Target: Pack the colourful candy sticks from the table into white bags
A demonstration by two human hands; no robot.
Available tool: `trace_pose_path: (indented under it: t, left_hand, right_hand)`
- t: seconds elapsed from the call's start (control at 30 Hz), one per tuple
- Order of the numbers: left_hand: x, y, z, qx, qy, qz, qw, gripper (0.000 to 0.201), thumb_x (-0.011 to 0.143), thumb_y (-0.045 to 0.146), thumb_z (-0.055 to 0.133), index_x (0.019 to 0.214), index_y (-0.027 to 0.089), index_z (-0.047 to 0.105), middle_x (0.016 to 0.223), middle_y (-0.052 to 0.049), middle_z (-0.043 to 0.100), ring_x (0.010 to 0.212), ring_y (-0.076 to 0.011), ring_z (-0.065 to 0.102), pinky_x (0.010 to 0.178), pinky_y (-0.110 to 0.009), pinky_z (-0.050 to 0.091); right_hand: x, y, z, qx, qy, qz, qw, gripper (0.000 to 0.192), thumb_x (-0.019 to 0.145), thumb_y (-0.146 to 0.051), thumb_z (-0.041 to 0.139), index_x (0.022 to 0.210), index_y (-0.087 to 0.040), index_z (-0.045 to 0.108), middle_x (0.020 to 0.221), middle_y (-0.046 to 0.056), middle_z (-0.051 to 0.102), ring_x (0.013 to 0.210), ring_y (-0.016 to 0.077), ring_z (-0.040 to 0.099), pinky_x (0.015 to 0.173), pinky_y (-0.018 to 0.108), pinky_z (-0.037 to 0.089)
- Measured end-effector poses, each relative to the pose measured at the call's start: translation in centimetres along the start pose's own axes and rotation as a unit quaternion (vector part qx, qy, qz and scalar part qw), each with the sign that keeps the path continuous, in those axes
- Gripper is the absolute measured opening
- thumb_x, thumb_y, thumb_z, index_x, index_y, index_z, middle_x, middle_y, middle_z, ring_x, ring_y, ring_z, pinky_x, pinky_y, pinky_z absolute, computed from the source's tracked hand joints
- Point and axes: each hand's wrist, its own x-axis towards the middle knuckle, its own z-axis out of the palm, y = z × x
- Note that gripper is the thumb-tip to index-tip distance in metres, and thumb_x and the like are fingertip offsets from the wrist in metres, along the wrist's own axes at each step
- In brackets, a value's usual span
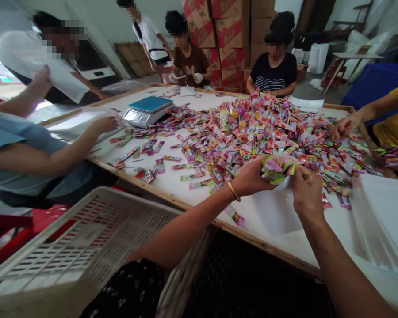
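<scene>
My left hand (251,177), with a gold bracelet at the wrist, is closed around a bunch of small green and purple snack packets (278,170) at the mouth of a clear plastic bag (277,212). My right hand (308,187) pinches the rim of that bag on its right side. Below both hands the bag hangs against the white table (175,187). Just beyond them spreads a large heap of colourful snack packets (252,132). One loose packet (235,215) lies near the table edge under my left wrist.
A stack of clear bags (384,216) lies at right. The blue-topped scale (149,109) stands on the far left of the table. A white plastic crate (96,238) is at my left, below the wooden edge. Several co-workers surround the table; one hand (346,126) reaches over the heap.
</scene>
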Motion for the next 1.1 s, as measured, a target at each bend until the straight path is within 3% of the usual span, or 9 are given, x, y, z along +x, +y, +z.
trace_pose_path:
  t: [0.17, 0.37, 0.5, 0.7, 0.8, 0.97, 1.1]
  left_hand:
    - [1.1, 0.0, -0.7, -0.017, -0.101, 0.013, 0.995, 0.043, 0.066, 0.025, 0.071, 0.106, 0.012, 0.065, 0.105, -0.007, 0.069, 0.097, -0.0204, 0.063, 0.09, -0.032, 0.048]
    - [1.5, 2.5, -1.2, 0.058, -0.08, -0.012, 0.995, 0.065, 0.059, 0.031, 0.079, 0.119, 0.014, 0.058, 0.105, -0.006, 0.068, 0.094, -0.0201, 0.063, 0.086, -0.032, 0.049]
    - [2.1, 3.3, -0.4, 0.137, -0.119, -0.015, 0.983, 0.041, 0.07, 0.039, 0.07, 0.106, 0.019, 0.066, 0.096, -0.003, 0.07, 0.088, -0.0188, 0.063, 0.082, -0.031, 0.05]
    - [2.9, 2.7, 1.2, 0.268, -0.251, -0.04, 0.929, 0.022, 0.072, 0.039, 0.065, 0.084, 0.02, 0.07, 0.077, -0.004, 0.07, 0.07, -0.0184, 0.063, 0.066, -0.028, 0.049]
    - [2.9, 3.5, 1.2, 0.302, -0.245, -0.027, 0.921, 0.027, 0.071, 0.039, 0.066, 0.086, 0.017, 0.071, 0.083, -0.008, 0.071, 0.076, -0.0213, 0.065, 0.069, -0.031, 0.05]
    - [3.0, 5.2, 0.9, 0.283, -0.161, 0.032, 0.945, 0.053, 0.068, 0.036, 0.07, 0.115, 0.013, 0.063, 0.109, -0.011, 0.069, 0.098, -0.0245, 0.063, 0.086, -0.033, 0.049]
    - [3.6, 5.4, 1.4, 0.293, -0.218, 0.029, 0.93, 0.036, 0.075, 0.03, 0.062, 0.107, 0.014, 0.065, 0.099, -0.009, 0.071, 0.088, -0.0225, 0.065, 0.078, -0.031, 0.05]
  right_hand:
    - [-0.4, -0.1, -0.3, 0.026, 0.054, 0.018, 0.998, 0.032, 0.079, -0.045, 0.057, 0.063, -0.017, 0.058, 0.061, -0.004, 0.047, 0.062, 0.0113, 0.041, 0.058, 0.024, 0.034]
    - [-0.7, 0.5, -0.6, 0.069, 0.091, 0.042, 0.993, 0.033, 0.078, -0.047, 0.057, 0.071, -0.016, 0.064, 0.065, -0.002, 0.054, 0.063, 0.0116, 0.042, 0.058, 0.024, 0.035]
    - [-0.9, 0.7, -0.3, 0.119, 0.111, 0.033, 0.986, 0.034, 0.076, -0.05, 0.059, 0.075, -0.016, 0.065, 0.067, -0.002, 0.055, 0.063, 0.012, 0.043, 0.058, 0.024, 0.037]
    - [-2.0, 0.8, -0.7, 0.058, 0.134, 0.026, 0.989, 0.032, 0.079, -0.046, 0.058, 0.066, -0.017, 0.06, 0.058, -0.005, 0.044, 0.059, 0.0105, 0.037, 0.058, 0.024, 0.034]
    - [-2.2, 1.0, -0.8, 0.103, 0.152, 0.028, 0.983, 0.03, 0.077, -0.046, 0.06, 0.068, -0.017, 0.061, 0.062, -0.004, 0.048, 0.061, 0.0107, 0.04, 0.059, 0.024, 0.037]
    - [-1.8, 0.6, -0.8, 0.159, 0.135, 0.059, 0.976, 0.028, 0.074, -0.045, 0.062, 0.077, -0.017, 0.065, 0.07, -0.003, 0.056, 0.062, 0.0111, 0.045, 0.057, 0.023, 0.038]
    - [-1.6, 0.0, -0.7, 0.156, 0.156, 0.039, 0.975, 0.028, 0.074, -0.043, 0.063, 0.067, -0.017, 0.059, 0.062, -0.005, 0.049, 0.058, 0.0093, 0.039, 0.054, 0.022, 0.035]
